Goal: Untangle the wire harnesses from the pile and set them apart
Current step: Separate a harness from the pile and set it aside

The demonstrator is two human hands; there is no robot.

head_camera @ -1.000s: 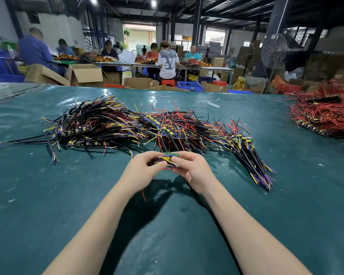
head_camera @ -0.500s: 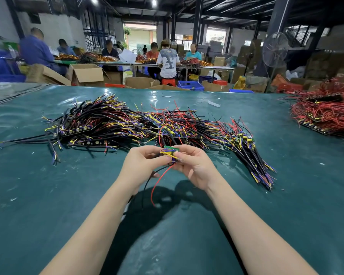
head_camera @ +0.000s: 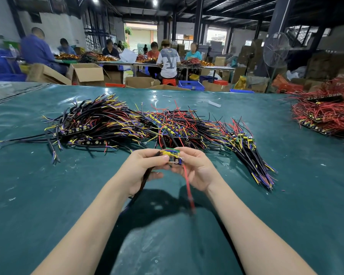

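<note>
Gripped a wire harness (head_camera: 170, 154) in left hand (head_camera: 141, 168) and right hand (head_camera: 199, 170), together, just near of the pile (head_camera: 127, 124): green board, yellow-blue loops, black lead (head_camera: 145, 181) and red lead (head_camera: 187, 183) dangling blurred, partly hidden by fingers (head_camera: 161, 158).

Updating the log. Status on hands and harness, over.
Left hand and right hand pinch one small harness, off the mat. Black lead and red lead hang free. Main pile lies behind; nothing blocking.

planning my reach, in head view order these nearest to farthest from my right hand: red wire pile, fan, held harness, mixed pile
1. held harness, gripped in right hand
2. mixed pile, just ahead
3. red wire pile, far right
4. fan, background right
</note>
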